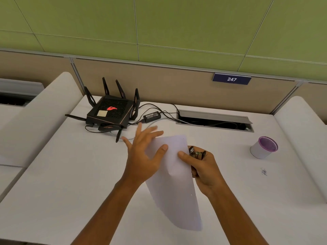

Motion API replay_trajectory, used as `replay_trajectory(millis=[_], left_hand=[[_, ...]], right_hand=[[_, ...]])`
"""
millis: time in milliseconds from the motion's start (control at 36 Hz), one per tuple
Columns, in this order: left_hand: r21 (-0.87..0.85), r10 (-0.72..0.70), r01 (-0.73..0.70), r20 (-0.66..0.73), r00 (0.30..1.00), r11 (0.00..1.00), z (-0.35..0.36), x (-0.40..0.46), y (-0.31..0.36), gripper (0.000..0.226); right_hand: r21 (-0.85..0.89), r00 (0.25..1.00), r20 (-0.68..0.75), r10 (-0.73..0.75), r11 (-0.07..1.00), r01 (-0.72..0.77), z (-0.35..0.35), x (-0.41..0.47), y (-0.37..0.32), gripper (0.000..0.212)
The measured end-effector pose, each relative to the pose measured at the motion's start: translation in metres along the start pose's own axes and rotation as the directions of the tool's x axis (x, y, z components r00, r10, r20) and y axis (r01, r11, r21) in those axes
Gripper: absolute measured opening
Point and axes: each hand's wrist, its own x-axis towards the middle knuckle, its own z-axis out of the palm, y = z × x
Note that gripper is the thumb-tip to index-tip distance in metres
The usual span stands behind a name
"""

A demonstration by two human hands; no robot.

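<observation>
Here, paper (174, 183) sits pinched between left hand (143, 161) and right hand (203, 172).

Your left hand's (141, 156) fingers (150, 131) are smeared with motion blur, and the paper (175, 183) hides their tips. The small metal tool (197, 153) is mostly buried in your right hand (205, 170), so I can't tell what it is. Both forearms run off the bottom edge. The scribble (263, 172) on the table (70, 174) is too tiny to read.
</observation>
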Motion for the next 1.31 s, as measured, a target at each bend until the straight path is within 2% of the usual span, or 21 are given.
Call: replay_trajectory(millis=[167, 278, 444, 528, 667, 750, 861, 972, 1139, 1222, 1306], left_hand=[[0.088, 0.026, -0.038, 0.139, 0.990, 0.995, 0.005, 0.008, 0.017, 0.041], [0.090, -0.003, -0.017, 0.214, 0.977, 0.996, 0.008, 0.018, 0.025, 0.040], [0.011, -0.046, 0.044, 0.233, 0.971, 0.999, 0.012, 0.026, 0.028, 0.014], [-0.017, -0.078, 0.084, 0.225, 0.971, 0.996, 0.012, 0.026, 0.026, 0.012], [-0.050, -0.123, 0.136, 0.196, 0.973, 0.989, 0.013, 0.023, 0.025, 0.006], [-0.062, -0.061, 0.070, 0.137, 0.989, 0.996, 0.013, 0.019, 0.025, 0.007], [0.060, 0.049, -0.048, -0.024, 0.998, 0.997, 0.014, 0.008, 0.021, 0.047], [0.045, 0.011, -0.007, -0.098, 0.995, 0.999, 0.024, -0.018, 0.020, 0.070], [-0.031, -0.130, 0.132, 0.066, 0.989, 0.991, 0.042, -0.057, 0.018, 0.100], [-0.041, -0.109, 0.120, 0.203, 0.973, 0.992, 0.047, -0.065, 0.013, 0.106], [-0.069, -0.116, 0.146, 0.327, 0.938, 0.987, 0.050, -0.067, 0.010, 0.113]], right_hand=[[-0.061, 1.000, -0.011, -0.025, 0.998, 0.024, 0.004, -0.004, -0.002, 0.039], [-0.084, 0.999, 0.012, -0.031, 0.996, 0.032, 0.007, -0.006, -0.004, 0.035], [-0.089, 0.999, 0.018, -0.034, 0.995, 0.035, 0.010, -0.007, -0.006, 0.035], [-0.104, 0.999, 0.003, -0.035, 0.994, 0.036, 0.010, -0.008, -0.007, 0.034], [-0.114, 1.000, 0.006, -0.005, 0.993, 0.006, 0.010, -0.009, -0.007, 0.020], [-0.107, 1.000, -0.001, -0.005, 0.994, 0.005, 0.009, -0.008, -0.007, 0.021], [-0.079, 0.999, -0.047, -0.023, 0.997, 0.020, 0.009, -0.008, -0.007, 0.020], [-0.083, 0.989, -0.135, -0.057, 0.995, 0.046, 0.011, -0.006, -0.006, 0.009], [-0.073, 0.964, -0.257, -0.071, 0.996, 0.054, 0.021, 0.000, -0.002, 0.004], [-0.074, 0.952, -0.301, -0.063, 0.996, 0.043, 0.025, 0.003, 0.001, 0.007], [-0.077, 0.958, -0.279, -0.065, 0.996, 0.045, 0.029, 0.004, 0.002, 0.005]])
